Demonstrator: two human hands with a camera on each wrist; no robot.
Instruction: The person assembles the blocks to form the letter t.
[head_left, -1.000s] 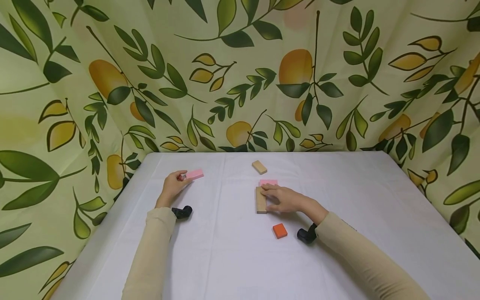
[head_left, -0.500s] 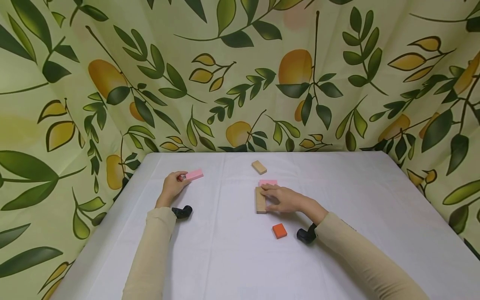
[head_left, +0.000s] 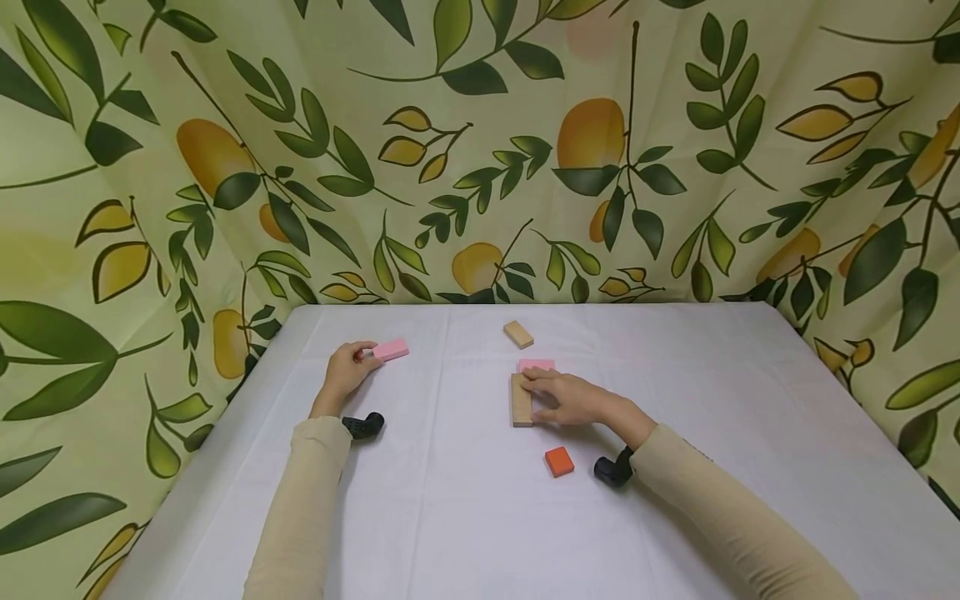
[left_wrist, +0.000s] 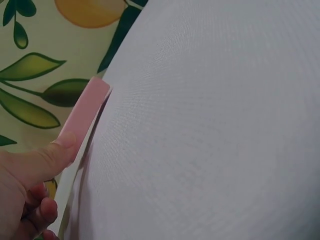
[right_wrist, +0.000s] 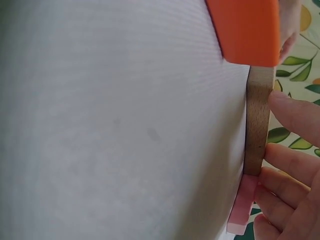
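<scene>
At the far left of the table, my left hand (head_left: 347, 372) pinches one end of a pink block (head_left: 391, 349). The left wrist view shows the thumb pressed on this pink block (left_wrist: 87, 112), which lies close over the cloth. My right hand (head_left: 567, 395) rests its fingertips along the right edge of a long plain wooden block (head_left: 521, 404). A second pink block (head_left: 537, 364) lies across the wooden block's far end, partly hidden by the fingers. The right wrist view shows the thumb and fingers lightly bent against the wooden block (right_wrist: 257, 120), with the pink block (right_wrist: 242, 202) touching its end.
A smaller wooden block (head_left: 518, 334) lies at the back middle of the white-covered table (head_left: 465, 517). Nearer me, an orange-red square block (head_left: 559, 462) lies left of the right wrist's black camera (head_left: 613, 468). A leaf-patterned curtain (head_left: 480, 192) rises behind the table.
The pink block in my left hand has shifted very slightly to the right. My right hand and the other blocks have stayed in place.
</scene>
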